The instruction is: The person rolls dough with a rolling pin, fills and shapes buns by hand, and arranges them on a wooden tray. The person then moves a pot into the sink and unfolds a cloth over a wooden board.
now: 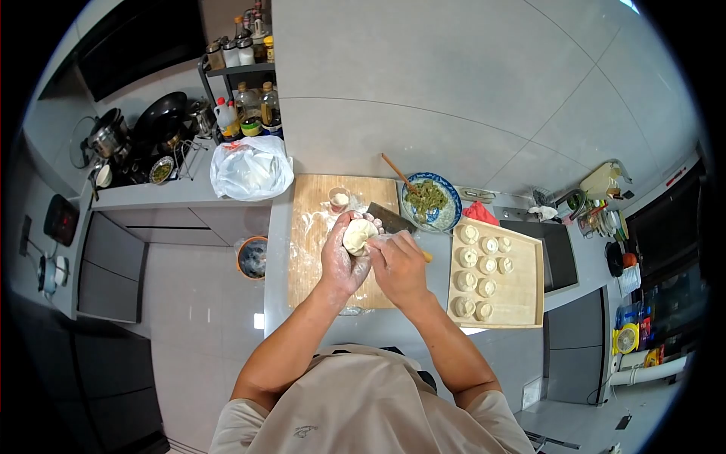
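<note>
A round, pleated dough bun point(358, 237) rests in my left hand point(342, 257), whose floured fingers curl round its left side. From the right, my right hand point(398, 266) pinches the bun's edge with thumb and forefinger. Beneath both hands lies a floured wooden board point(314, 265). Small dough pieces point(370, 219) sit on it just beyond the bun, partly hidden, beside a cleaver point(391, 219). A little cup of flour point(339, 199) stands near the board's far side. The tip of a yellowish wooden handle point(427, 257) shows past my right hand.
A blue-patterned bowl of green filling point(432, 200) with a wooden spoon point(396, 171) stands behind the board. Right of it, a wooden tray point(518, 299) carries several shaped buns point(486, 265). A red bag point(480, 213), sink point(560, 261) and white plastic bag point(251, 168) are nearby.
</note>
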### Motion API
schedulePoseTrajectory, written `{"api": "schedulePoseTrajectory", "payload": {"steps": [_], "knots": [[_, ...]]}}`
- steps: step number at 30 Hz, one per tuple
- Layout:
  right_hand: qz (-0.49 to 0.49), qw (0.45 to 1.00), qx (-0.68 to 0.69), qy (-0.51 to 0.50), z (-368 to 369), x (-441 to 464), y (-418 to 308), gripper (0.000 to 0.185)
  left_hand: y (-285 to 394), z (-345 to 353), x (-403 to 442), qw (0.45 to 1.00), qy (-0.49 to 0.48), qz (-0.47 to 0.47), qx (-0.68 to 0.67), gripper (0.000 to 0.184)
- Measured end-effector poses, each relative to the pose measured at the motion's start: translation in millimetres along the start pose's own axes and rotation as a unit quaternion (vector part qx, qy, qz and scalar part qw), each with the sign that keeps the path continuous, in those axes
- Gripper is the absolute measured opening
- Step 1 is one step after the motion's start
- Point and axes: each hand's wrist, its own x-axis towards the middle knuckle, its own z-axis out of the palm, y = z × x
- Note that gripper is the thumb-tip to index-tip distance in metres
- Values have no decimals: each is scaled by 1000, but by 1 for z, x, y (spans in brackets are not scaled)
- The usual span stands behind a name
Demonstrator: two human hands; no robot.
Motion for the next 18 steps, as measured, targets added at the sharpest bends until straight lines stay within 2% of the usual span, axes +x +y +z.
{"api": "schedulePoseTrajectory", "payload": {"steps": [2, 5, 11, 18], "knots": [[-7, 1000, -8, -1, -2, -1, 0, 24, 2, -4, 4, 1000, 0, -5, -18, 19], [38, 999, 17, -10, -9, 2, -7, 26, 6, -2, 2, 999, -15, -14, -35, 19], [2, 1000, 18, 18, -9, 10, -2, 28, 6, -6, 2, 999, -15, -34, -34, 19], [-25, 999, -41, -15, -7, 8, 2, 26, 4, 5, -2, 999, 12, -30, -12, 19]]}}
